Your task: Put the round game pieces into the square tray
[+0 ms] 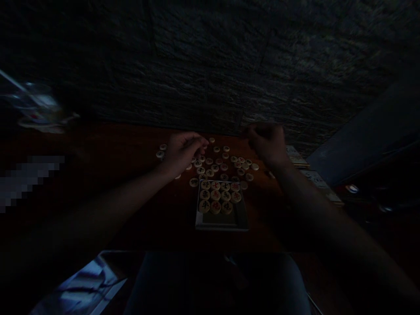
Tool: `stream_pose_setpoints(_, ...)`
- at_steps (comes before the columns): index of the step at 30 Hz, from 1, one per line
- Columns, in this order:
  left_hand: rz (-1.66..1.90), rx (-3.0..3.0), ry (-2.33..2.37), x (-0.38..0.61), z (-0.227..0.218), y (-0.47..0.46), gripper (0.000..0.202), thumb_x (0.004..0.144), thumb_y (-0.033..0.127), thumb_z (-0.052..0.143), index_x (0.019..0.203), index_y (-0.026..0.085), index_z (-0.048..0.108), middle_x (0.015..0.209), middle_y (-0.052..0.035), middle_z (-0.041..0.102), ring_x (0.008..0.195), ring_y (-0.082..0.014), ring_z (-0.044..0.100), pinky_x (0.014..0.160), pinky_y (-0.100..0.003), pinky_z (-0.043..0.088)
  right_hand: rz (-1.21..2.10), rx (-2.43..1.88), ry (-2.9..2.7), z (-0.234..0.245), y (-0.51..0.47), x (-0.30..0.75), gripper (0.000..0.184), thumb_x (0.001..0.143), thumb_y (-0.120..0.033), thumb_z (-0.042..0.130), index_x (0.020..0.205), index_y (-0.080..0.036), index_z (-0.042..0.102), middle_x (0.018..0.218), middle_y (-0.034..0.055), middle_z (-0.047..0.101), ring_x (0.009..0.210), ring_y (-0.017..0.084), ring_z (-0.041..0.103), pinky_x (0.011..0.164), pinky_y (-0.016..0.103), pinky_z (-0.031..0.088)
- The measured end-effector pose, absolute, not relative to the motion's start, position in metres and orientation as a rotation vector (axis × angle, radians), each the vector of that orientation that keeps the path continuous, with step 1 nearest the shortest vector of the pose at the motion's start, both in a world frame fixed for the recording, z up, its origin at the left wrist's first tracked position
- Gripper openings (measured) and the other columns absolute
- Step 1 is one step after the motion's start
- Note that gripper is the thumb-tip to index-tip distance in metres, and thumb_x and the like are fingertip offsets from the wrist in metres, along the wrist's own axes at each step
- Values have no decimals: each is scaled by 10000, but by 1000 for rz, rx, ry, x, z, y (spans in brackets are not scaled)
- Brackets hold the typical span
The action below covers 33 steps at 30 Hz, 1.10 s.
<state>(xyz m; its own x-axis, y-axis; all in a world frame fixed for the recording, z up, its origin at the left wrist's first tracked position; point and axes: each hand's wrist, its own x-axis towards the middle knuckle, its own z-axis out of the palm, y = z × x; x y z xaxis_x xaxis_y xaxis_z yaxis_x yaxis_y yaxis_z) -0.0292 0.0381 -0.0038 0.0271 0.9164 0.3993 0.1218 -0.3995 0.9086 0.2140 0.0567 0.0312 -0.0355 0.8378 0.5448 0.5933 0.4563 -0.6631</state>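
Observation:
The scene is very dark. My left hand lies over the left side of a scatter of round pale game pieces on a dark reddish table, its fingers curled together at the tips. My right hand hovers at the scatter's right side with its fingers closed; what they hold, if anything, is hidden. A shallow square box stands in front of the scatter, and its far half holds several such pieces packed in rows, marked in red or black.
A dark rough wall rises behind the table. Papers and a clear object lie at the far left. Flat printed cards or booklets sit at the right, beside a dark slanted panel. My lap is at the bottom.

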Motion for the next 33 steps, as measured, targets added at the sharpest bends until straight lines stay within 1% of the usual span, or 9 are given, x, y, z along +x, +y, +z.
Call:
stream_pose_setpoints(2, 1456, 1760, 1124, -33, -6, 41, 188, 875, 246, 602, 781, 177, 750, 599, -3, 656, 542, -109, 582, 516, -226, 424, 289, -1243, -1689, 13, 66, 214, 195, 886, -246, 613, 822, -142, 765, 787, 81, 764, 653, 165, 673, 583, 266, 503)
stream_pose_setpoints(5, 1411, 1995, 1158, -37, -9, 43, 180, 868, 249, 613, 814, 178, 769, 699, -18, 724, 619, -122, 622, 562, -231, 427, 237, -1193, -1839, -7, 61, 221, 220, 881, -311, 655, 904, -138, 789, 862, 94, 790, 722, 199, 717, 641, 294, 528)
stream_pose_setpoints(9, 1298, 2141, 1207, -39, -12, 43, 202, 887, 253, 594, 855, 182, 781, 768, -22, 765, 663, -134, 654, 598, -238, 442, 222, -1199, -1875, -12, 53, 230, 271, 898, -342, 637, 971, -142, 805, 902, 93, 806, 750, 218, 741, 654, 303, 532)
stream_pose_setpoints(13, 1319, 2126, 1216, -41, -12, 43, 209, 888, 268, 594, 854, 181, 781, 787, -38, 776, 696, -148, 680, 622, -246, 464, 211, -1219, -1879, -9, 56, 232, 254, 891, -332, 638, 954, -152, 805, 902, 86, 813, 754, 220, 744, 665, 302, 537)
stream_pose_setpoints(16, 1351, 2070, 1242, -43, -12, 46, 201, 878, 258, 591, 854, 186, 778, 781, -38, 780, 686, -148, 688, 629, -248, 481, 200, -1222, -1877, -11, 59, 233, 240, 891, -317, 635, 948, -157, 804, 895, 88, 812, 752, 222, 743, 666, 307, 535)
stream_pose_setpoints(20, 1352, 2086, 1304, -47, -13, 50, 205, 868, 247, 583, 864, 187, 779, 755, -31, 779, 654, -142, 677, 619, -247, 474, 201, -1222, -1876, -14, 62, 235, 227, 877, -296, 644, 933, -148, 807, 863, 102, 808, 725, 234, 743, 634, 313, 524)
stream_pose_setpoints(23, 1349, 2095, 1317, -47, -13, 51, 200, 860, 250, 590, 848, 183, 778, 740, -32, 775, 670, -148, 687, 627, -248, 475, 211, -1207, -1894, -14, 62, 236, 210, 866, -278, 646, 914, -147, 804, 903, 110, 813, 759, 242, 754, 655, 318, 529)
stream_pose_setpoints(27, 1338, 2049, 1297, -45, -14, 50, 201, 867, 266, 593, 835, 186, 775, 700, -27, 761, 640, -145, 682, 605, -242, 468, 194, -1226, -1904, -14, 62, 237, 207, 871, -287, 636, 886, -158, 797, 907, 92, 816, 775, 236, 753, 661, 311, 522)
stream_pose_setpoints(33, 1301, 2075, 1248, -43, -16, 48, 199, 871, 289, 603, 838, 182, 767, 759, -38, 773, 704, -157, 697, 651, -254, 495, 226, -1278, -1901, -15, 63, 237, 196, 854, -257, 628, 894, -167, 797, 900, 77, 818, 775, 227, 750, 667, 306, 533)
